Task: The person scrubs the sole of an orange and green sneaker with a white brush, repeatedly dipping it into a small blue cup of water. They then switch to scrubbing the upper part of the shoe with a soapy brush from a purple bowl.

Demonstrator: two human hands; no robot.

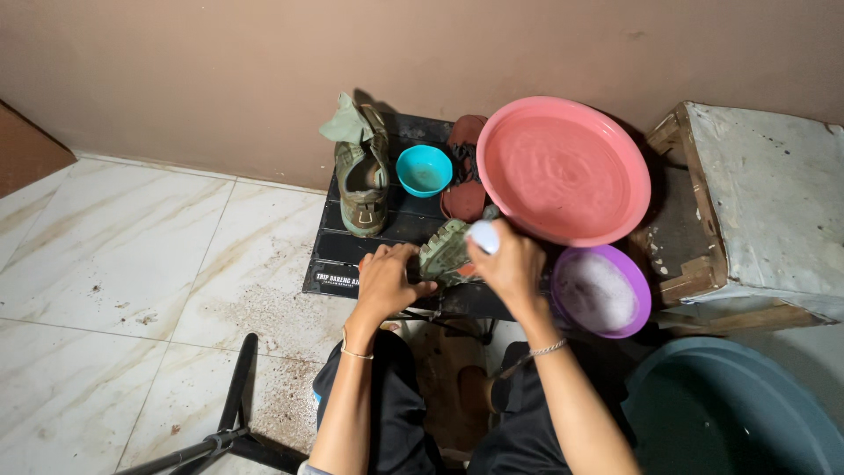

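Count: two olive-green shoes, two bowl-like basins on the table plus one small bowl, one pair of reddish insoles or sandal pieces, two hands.

Shoe in hand (pixel 447 251): lies sole-up on the near edge of the low black slatted table (pixel 330 255), between both hands. Its grey-green treaded sole faces the camera. Long axis runs on a diagonal, from near-left to far-right; which end is the toe cannot be told.

Left hand (pixel 384 280): closed over the near-left end of that shoe, fingers curled on it, pinning it to the table.

Right hand (pixel 510 264): gripping a white brush or sponge (pixel 483 236), pressed against the far-right end of the sole. What the white thing is exactly cannot be told.

Second shoe (pixel 362 180): upright at the far-left of the table, tongue pulled up, long axis running near to far, toe toward the near side.

Small turquoise bowl (pixel 424 170) just right of it. Reddish-brown sandal (pixel 464 176) between bowl and large pink basin (pixel 563 171), which holds cloudy water. Purple bowl (pixel 602 292) with suds sits near-right, just beside the right hand. Dark teal tub (pixel 730 413) on the floor at near right. Worn wooden crate (pixel 747 202) at far right. Marble floor tiles (pixel 114 264) on the left, speckled with dirt.
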